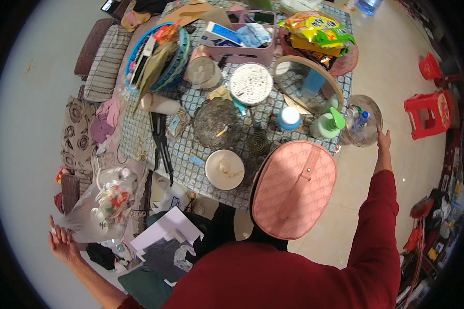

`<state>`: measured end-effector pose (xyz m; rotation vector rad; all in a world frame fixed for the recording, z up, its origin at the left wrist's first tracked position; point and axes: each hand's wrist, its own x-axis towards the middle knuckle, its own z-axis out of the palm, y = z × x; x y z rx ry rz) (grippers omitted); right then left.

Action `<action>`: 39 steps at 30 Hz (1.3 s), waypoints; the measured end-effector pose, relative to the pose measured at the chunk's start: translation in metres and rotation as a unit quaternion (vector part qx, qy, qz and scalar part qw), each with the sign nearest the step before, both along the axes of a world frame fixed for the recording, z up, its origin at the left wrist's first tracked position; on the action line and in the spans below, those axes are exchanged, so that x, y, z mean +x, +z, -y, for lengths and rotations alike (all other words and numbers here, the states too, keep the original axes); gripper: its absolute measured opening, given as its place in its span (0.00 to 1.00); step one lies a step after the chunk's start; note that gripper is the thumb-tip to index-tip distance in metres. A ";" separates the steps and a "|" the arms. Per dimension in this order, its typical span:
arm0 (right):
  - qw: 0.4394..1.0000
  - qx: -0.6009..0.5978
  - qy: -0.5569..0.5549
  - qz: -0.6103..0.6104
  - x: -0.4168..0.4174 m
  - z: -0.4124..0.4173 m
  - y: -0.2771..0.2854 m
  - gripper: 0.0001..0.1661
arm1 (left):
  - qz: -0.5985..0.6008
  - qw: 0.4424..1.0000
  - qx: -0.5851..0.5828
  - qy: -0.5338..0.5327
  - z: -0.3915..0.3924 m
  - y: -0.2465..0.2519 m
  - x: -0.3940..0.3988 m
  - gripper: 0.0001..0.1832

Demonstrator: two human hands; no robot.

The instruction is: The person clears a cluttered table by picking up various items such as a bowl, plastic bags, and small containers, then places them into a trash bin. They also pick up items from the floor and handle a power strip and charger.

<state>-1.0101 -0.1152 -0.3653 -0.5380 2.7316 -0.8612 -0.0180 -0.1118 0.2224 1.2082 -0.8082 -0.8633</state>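
Note:
Out at the left, my left hand (64, 244) grips the edge of a clear plastic bag (86, 226), which is stretched toward it. White and red items, perhaps wrappers, show inside the bag. Over on the right, my right hand (383, 142) is at the rim of a round, see-through bin (371, 137), with some fingers hidden behind or inside it. Plastic bottles (360, 119), one with a blue cap, lie in the bin. A pink quilted case (294, 189) rests at the near right corner of the table, between my arms.
The tiled-pattern tablecloth (185, 158) carries a white bowl (224, 170), an ashtray-like dish (216, 123) with a cigarette, a round mirror (309, 87), a green pump bottle (328, 124) and a blue basket (174, 61). Red stools (427, 116) stand right; a sofa (77, 131) lies left.

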 end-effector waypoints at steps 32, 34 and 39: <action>0.781 0.260 0.554 -0.125 0.548 0.185 0.288 0.18 | -0.247 0.963 0.028 -0.109 -0.102 -0.140 0.020 0.43; 0.836 0.267 0.478 -0.027 0.557 0.189 0.275 0.18 | -0.261 0.960 0.033 -0.098 -0.109 -0.142 0.017 0.43; 0.929 0.127 0.327 0.115 0.561 0.189 0.247 0.13 | -0.274 0.956 0.050 -0.091 -0.124 -0.154 0.019 0.43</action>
